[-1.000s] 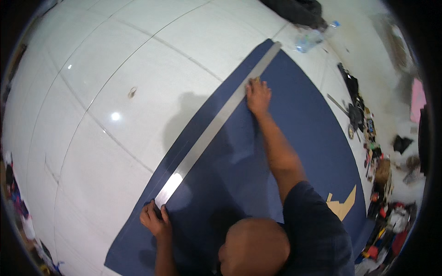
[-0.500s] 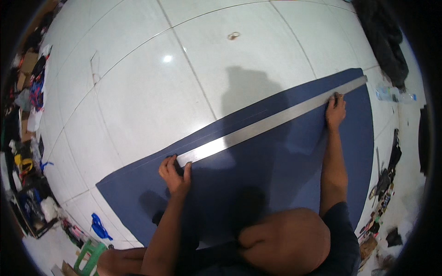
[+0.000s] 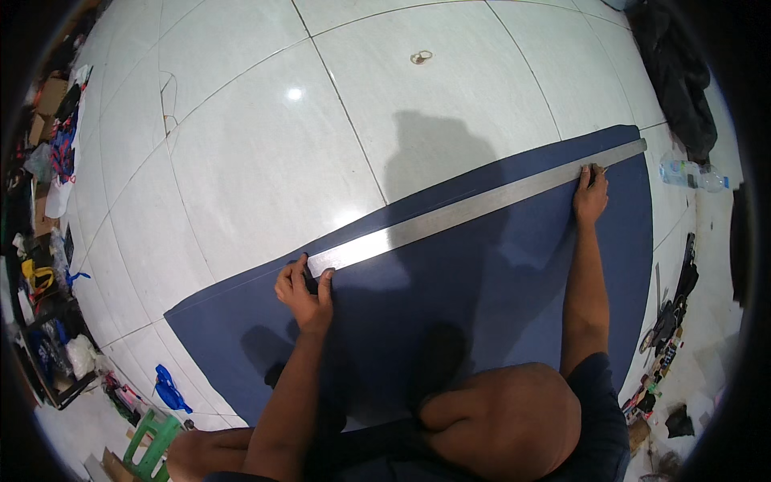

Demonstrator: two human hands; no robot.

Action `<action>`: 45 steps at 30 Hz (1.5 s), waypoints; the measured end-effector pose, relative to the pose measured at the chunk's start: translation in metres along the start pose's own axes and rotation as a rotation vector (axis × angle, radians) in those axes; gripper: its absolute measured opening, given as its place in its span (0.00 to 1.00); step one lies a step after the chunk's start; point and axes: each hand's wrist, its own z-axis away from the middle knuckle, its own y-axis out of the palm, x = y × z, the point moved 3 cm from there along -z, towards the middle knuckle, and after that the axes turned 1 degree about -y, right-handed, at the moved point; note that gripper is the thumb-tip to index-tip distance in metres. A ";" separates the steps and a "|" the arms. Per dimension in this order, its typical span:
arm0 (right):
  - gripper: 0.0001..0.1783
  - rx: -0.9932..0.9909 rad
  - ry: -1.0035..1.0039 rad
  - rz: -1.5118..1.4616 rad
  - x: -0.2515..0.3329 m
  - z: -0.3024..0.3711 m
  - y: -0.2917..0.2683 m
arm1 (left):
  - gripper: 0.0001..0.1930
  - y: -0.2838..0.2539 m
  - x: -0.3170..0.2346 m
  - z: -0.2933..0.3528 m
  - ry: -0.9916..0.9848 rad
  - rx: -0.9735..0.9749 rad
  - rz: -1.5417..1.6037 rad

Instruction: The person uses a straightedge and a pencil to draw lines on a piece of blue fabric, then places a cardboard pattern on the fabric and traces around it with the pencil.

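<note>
A long metal ruler [image 3: 450, 215] lies slantwise on a wide piece of dark blue fabric [image 3: 401, 297] spread over the floor, close to its far edge. My left hand [image 3: 306, 297] grips the ruler's left end, thumb at the near edge and fingers at the far edge. Toward the other end, the fingertips of my right hand [image 3: 591, 197] are drawn together on the ruler's near edge. A small thin tip shows beside those fingers, too small to name. A faint pale line [image 3: 233, 285] runs along the fabric near its far edge, partly beside the ruler.
White floor tiles [image 3: 241, 161] surround the fabric. A plastic bottle [image 3: 692, 173] and a black bundle [image 3: 679, 80] lie at the right. Along the left are a green stool [image 3: 151, 442], a blue item [image 3: 169, 390] and piled clutter. My bent knee [image 3: 506, 418] is over the near edge.
The ruler's left end has shifted away from me, nearer the pale line and the fabric's far edge, with my left hand on it. My right hand stays near the other end. The view has shifted slightly.
</note>
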 end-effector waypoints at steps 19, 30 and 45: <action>0.29 0.050 0.180 -0.028 0.011 0.003 0.004 | 0.27 0.002 -0.003 0.000 0.115 -0.022 0.001; 0.32 0.024 0.229 -0.059 0.019 -0.003 0.004 | 0.27 0.002 0.001 0.000 0.122 -0.004 -0.022; 0.43 0.029 0.377 -0.065 0.048 -0.012 -0.001 | 0.24 -0.002 0.002 -0.001 0.122 0.025 0.006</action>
